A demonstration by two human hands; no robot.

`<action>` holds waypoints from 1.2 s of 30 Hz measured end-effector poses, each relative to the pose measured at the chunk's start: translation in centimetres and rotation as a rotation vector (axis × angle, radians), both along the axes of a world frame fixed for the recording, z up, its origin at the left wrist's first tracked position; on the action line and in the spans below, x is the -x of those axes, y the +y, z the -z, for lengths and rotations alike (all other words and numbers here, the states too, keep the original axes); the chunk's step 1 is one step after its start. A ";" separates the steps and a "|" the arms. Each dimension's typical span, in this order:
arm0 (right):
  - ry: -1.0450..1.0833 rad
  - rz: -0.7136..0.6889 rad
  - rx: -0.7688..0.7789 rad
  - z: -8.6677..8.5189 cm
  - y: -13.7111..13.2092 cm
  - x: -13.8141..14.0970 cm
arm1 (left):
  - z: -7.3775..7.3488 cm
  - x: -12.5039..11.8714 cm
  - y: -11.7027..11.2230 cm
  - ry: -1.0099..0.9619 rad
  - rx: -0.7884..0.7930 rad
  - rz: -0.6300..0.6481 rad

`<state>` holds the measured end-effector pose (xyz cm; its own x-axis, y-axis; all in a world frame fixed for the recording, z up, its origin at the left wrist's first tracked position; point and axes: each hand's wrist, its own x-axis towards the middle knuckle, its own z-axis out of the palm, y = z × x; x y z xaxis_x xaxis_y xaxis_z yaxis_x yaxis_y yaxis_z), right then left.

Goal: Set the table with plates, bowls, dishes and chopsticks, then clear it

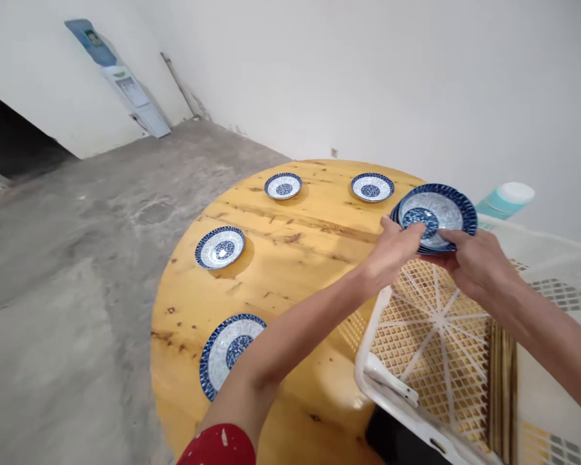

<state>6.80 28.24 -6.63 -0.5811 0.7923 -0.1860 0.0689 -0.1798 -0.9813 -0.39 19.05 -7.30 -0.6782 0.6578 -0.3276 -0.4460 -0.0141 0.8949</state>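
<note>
1. The left hand (396, 248) reaches forward on a bare forearm, with a red sleeve (217, 449) at the upper arm. Its fingers are pressed together and the thumb lies over the near rim of the top saucer, so the hand pinches this rim.
2. The right hand (474, 266) comes in from the right side. It is closed on the stack of small round blue-and-white porcelain saucers (438, 216), with the fingers under the stack and the thumb on its near rim.
3. The stack is held in the air, a little tilted toward the person. It is above the far corner of the white plastic lattice crate (430, 336). How many saucers are in it cannot be told.
4. The crate covers the right part of the round yellow wooden table (290, 271). Whether it rests on the table cannot be told. A bundle of thin brown sticks (501, 381) lies inside it, on the right.
5. Four single saucers of the same pattern lie flat on the table, well apart from each other:
   - the nearest saucer (227, 352) is partly hidden by the left forearm;
   - the left saucer (220, 247) lies further away;
   - the far left saucer (283, 186) and the far right saucer (372, 187) lie near the far edge.
6. Behind the crate stands a pale teal plastic bottle with a white cap (506, 199).
7. Around the table there is a grey concrete floor (77, 258). A white and blue water dispenser (130, 90) stands by the white wall (368, 64).
</note>
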 end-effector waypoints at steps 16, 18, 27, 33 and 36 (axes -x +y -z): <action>-0.386 -0.078 0.261 11.0 -13.6 16.6 | 10.2 14.0 -14.6 -0.127 0.205 -0.148; -0.401 -0.081 0.269 11.9 -13.8 17.8 | 11.3 15.1 -14.7 -0.147 0.216 -0.155; -0.371 -0.075 0.249 15.6 -14.4 20.1 | 14.5 18.1 -15.4 -0.174 0.244 -0.168; -0.336 -0.080 0.218 16.2 -14.4 21.0 | 15.2 19.5 -15.4 -0.129 0.260 -0.160; -0.330 -0.094 0.223 16.3 -14.7 21.6 | 15.5 20.3 -15.5 -0.124 0.269 -0.158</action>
